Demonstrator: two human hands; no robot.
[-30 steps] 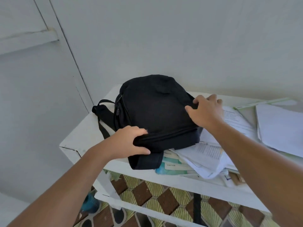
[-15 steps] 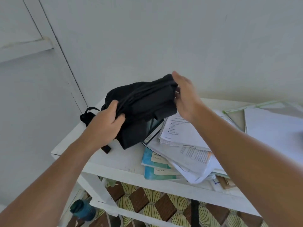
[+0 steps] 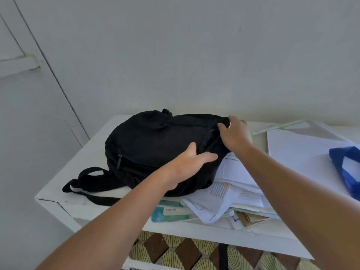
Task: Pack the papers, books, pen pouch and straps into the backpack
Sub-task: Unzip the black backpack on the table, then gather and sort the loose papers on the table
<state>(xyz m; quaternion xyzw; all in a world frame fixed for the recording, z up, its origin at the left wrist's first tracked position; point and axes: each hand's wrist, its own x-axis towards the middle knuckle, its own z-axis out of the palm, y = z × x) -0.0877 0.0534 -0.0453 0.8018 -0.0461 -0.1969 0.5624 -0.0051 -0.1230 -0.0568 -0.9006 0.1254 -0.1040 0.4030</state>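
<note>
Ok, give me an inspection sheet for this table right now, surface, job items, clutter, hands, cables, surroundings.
Surface: white table, paint chipped at the near-left corner.
Job's things: black backpack lying partly on the stack of papers and books; its strap trails left.
Clutter: blue folder at right.
Hands: left hand flat on the backpack; right hand grips its right end.
Cables: nothing seen.
Surroundings: grey wall, patterned floor.
</note>
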